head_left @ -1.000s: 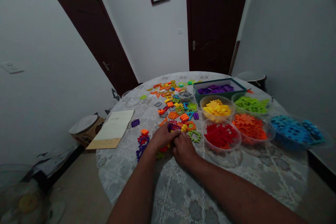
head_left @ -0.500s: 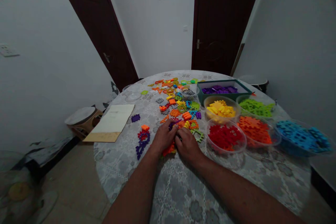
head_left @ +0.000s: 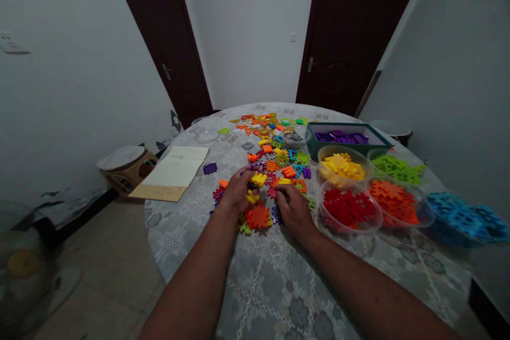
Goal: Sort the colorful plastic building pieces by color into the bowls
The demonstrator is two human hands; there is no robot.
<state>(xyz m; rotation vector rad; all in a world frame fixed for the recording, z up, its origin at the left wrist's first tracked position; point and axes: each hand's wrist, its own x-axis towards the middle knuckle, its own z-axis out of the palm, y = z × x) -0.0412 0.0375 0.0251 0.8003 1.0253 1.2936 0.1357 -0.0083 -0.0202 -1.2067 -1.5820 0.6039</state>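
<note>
My left hand [head_left: 238,190] is closed around yellow interlocking plastic pieces [head_left: 258,179], with a bit of purple showing at its fingertips. Another yellow piece [head_left: 252,197] sits just below its fingers. My right hand [head_left: 294,206] is to the right, its fingers curled together beside the pile. Whatever it may pinch is hidden or too small to name. On the table between my wrists lies an orange gear-like piece [head_left: 258,217], with green pieces [head_left: 244,225] at its lower left.
Clear tubs hold red pieces [head_left: 350,207], yellow pieces [head_left: 342,166], orange pieces [head_left: 392,202], green pieces [head_left: 398,168] and blue pieces [head_left: 466,215]. A dark green box [head_left: 313,144] contains purple pieces. An open notebook [head_left: 179,167] and a purple plate [head_left: 210,168] lie left.
My hands have moved apart, uncovering yellow pieces at my left hand and the orange gear-like piece between my wrists. The camera view has shifted slightly, moving the scene rightward.
</note>
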